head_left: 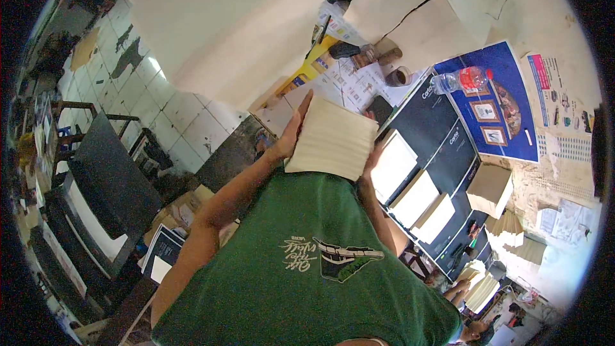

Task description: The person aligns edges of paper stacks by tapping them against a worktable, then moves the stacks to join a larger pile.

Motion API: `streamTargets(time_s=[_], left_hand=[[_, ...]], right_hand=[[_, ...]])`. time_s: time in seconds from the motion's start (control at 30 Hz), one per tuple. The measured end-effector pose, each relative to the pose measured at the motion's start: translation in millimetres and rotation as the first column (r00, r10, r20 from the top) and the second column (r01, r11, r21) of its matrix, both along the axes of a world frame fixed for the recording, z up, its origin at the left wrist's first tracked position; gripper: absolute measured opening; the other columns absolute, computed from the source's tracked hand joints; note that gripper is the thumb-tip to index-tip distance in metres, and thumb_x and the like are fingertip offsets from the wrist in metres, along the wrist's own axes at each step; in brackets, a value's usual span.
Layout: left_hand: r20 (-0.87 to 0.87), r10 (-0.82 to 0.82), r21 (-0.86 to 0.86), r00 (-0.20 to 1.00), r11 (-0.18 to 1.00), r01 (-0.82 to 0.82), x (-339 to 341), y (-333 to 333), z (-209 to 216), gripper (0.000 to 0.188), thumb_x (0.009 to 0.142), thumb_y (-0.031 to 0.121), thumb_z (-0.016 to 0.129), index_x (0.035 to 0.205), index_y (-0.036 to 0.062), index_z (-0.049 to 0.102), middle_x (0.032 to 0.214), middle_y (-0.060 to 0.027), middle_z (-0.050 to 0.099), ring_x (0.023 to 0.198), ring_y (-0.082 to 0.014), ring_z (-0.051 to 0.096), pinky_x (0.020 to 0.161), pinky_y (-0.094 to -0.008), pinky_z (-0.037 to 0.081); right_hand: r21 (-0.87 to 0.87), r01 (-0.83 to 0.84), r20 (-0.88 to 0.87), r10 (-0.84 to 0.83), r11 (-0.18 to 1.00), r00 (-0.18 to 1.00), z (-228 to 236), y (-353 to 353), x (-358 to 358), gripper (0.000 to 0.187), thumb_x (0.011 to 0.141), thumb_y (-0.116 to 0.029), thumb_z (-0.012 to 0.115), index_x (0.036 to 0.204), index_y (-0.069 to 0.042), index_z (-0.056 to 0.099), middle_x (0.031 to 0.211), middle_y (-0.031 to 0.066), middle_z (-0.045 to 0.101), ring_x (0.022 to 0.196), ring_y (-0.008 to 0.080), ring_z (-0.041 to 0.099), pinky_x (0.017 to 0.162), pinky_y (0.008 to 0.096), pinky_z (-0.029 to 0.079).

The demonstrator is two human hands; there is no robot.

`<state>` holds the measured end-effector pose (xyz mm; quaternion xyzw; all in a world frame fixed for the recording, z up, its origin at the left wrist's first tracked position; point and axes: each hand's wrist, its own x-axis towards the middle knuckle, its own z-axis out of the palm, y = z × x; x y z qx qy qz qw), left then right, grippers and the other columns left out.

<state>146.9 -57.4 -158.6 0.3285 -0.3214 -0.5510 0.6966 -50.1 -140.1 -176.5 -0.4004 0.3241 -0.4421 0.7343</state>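
Between my two hands is a thick stack of cream paper (334, 138), held up in front of my chest, its layered edges facing me. My left hand (293, 136) presses flat along its left side with the fingers pointing up. On the opposite side my right hand (370, 165) grips the edge; its fingers are partly hidden and blurred. Just right of that hand, a white paper stack (393, 165) lies on the black tabletop (442, 134). Two more paper stacks (415, 197) sit beside it, nearer to me.
A plastic bottle (461, 81) lies near a blue poster (506, 115). Ahead are a dark phone (379, 110), a cup (398, 77) and printed sheets. More paper blocks (490, 189) stand at right, where a co-worker's hand (457, 291) touches paper. Black boards (112, 186) lean at left.
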Motion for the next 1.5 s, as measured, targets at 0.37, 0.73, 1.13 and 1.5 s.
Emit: streamTargets(time_s=[0.37, 0.73, 1.13, 1.5], left_hand=[[0.128, -0.041, 0.044, 0.991, 0.998, 0.036, 6, -1, -6, 0.084, 0.093, 0.066, 0.021, 0.151, 0.008, 0.002, 0.157, -0.0074, 0.009, 0.142, -0.0212, 0.015, 0.115, -0.0382, 0.014], [0.684, 0.007, 0.113, 0.729, 0.987, -0.116, 15, -4, -19, 0.085, 0.093, 0.066, 0.029, 0.149, 0.0037, 0.015, 0.151, -0.0114, 0.026, 0.138, -0.0219, 0.026, 0.114, -0.0368, 0.021], [0.425, -0.051, 0.356, 0.904, 0.927, -0.116, 39, 55, -79, 0.061, 0.096, 0.028, 0.043, 0.147, 0.0041, 0.022, 0.151, -0.0154, 0.028, 0.141, -0.0262, 0.023, 0.114, -0.0405, 0.02], [0.912, -0.358, 0.338, 0.2, 0.932, 0.13, 65, 78, -55, 0.087, 0.069, 0.015, 0.074, 0.143, 0.0056, 0.029, 0.141, -0.0198, 0.041, 0.129, -0.0348, 0.042, 0.106, -0.0425, 0.038]], right_hand=[[-0.178, -0.205, -0.124, 0.185, 0.963, 0.975, 0, 5, -22, 0.089, 0.089, -0.068, 0.035, 0.147, -0.001, 0.021, 0.151, 0.0132, 0.027, 0.138, 0.0249, 0.027, 0.113, 0.0405, 0.022], [-0.346, -0.836, -0.937, -0.118, 0.426, 0.328, 131, -53, -20, 0.111, 0.057, -0.063, 0.077, 0.141, -0.004, 0.035, 0.136, 0.0186, 0.045, 0.128, 0.0365, 0.04, 0.108, 0.051, 0.025], [-0.028, -0.973, -0.984, -0.178, 0.228, -0.014, 178, -17, 14, 0.131, 0.051, -0.056, 0.083, 0.149, -0.004, 0.012, 0.146, 0.0233, 0.028, 0.136, 0.0393, 0.028, 0.112, 0.0538, 0.02], [0.088, -0.966, -0.935, -0.315, 0.242, -0.163, 166, 9, 24, 0.126, 0.06, -0.056, 0.075, 0.15, -0.005, 0.003, 0.151, 0.0311, 0.007, 0.139, 0.0477, 0.014, 0.104, 0.0674, 0.02]])
